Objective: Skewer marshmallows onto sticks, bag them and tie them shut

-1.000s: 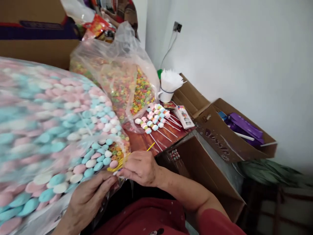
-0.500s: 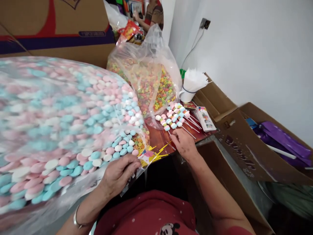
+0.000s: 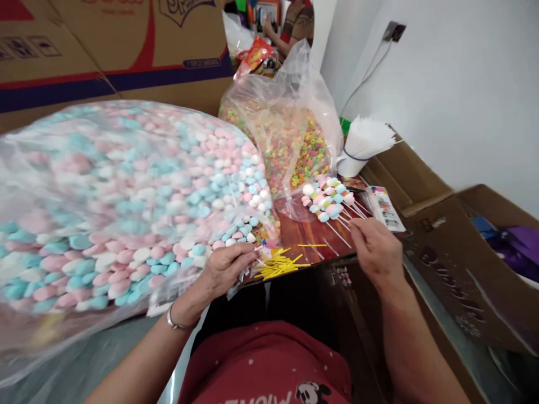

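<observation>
Right hand (image 3: 376, 247) now sits at the stick ends of the finished marshmallow skewers (image 3: 328, 199), fingers pinched together on what looks like 1 thin white stick; we cannot tell if it is truly gripped. 1 s ago we had that hand down by the bag mouth next to the left one, and 0.5 s ago it was already out near the skewers, so it has travelled from the bag to the pile. Left hand (image 3: 225, 269) has stayed at the open edge of the big marshmallow bag (image 3: 126, 196), fingers curled on the plastic and touching the pink, blue and white pieces; we cannot tell if it holds a piece. Yellow twist ties (image 3: 280, 266) were bunched under our hands before and now lie loose on the table just beside the left fingers, with 1 stray tie further right. Our read: 1 unit has just gone to the pile, and the hands are between units.

Surface: a reddish wood-pattern table top (image 3: 303, 233), with the skewer pile at its far side. Behind it stands a second clear bag of coloured cereal rings (image 3: 295, 146), and a white cup stuffed with white sticks (image 3: 362, 146) stands near the skewers. A small printed card pack (image 3: 385, 207) lies just right of the sticks. Open cardboard boxes (image 3: 455, 252) stand to the right and a plain white wall behind. Another person's arm shows at the top, well apart.
</observation>
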Demonstrator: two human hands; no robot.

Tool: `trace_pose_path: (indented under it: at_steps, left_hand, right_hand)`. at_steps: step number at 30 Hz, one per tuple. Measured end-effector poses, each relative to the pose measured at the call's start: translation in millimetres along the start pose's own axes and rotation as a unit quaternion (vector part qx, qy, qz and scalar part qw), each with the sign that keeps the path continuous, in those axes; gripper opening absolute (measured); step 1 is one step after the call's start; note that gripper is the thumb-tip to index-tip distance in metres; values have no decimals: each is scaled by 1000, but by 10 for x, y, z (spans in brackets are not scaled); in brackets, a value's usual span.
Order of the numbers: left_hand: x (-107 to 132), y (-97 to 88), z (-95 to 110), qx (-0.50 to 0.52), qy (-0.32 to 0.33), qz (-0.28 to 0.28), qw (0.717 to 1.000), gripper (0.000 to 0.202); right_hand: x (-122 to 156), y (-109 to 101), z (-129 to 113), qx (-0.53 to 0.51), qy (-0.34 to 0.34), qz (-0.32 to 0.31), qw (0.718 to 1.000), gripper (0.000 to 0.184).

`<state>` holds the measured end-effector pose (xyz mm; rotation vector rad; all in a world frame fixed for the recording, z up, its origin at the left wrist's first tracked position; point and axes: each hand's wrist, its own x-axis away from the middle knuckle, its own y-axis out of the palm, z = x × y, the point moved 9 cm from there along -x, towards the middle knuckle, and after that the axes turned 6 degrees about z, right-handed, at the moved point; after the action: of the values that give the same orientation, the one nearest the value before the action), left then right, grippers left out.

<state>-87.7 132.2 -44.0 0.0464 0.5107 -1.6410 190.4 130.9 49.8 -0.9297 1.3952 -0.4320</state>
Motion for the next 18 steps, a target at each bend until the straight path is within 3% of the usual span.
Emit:
trace_pose_path:
  at_steps: [3, 8, 13, 18]
  left_hand:
    - [-13, -10, -62, 29, -8, 8, 1000, 17]
    - [-41, -13, -63, 46, -2, 22, 999, 16]
    - [-37, -79, -132, 44, -22, 26, 998, 19]
    - [-62, -149, -135, 48, -40, -11, 998, 19]
  right_hand:
    - [-70, -207, -119, -63, -62, 37, 995, 15]
    - [-140, -211, -267, -43, -133, 45, 989, 15]
    - [-121, -272, -278, -144, -143, 36, 979, 12]
    - [-96, -280, -410, -175, -195, 8, 965, 13]
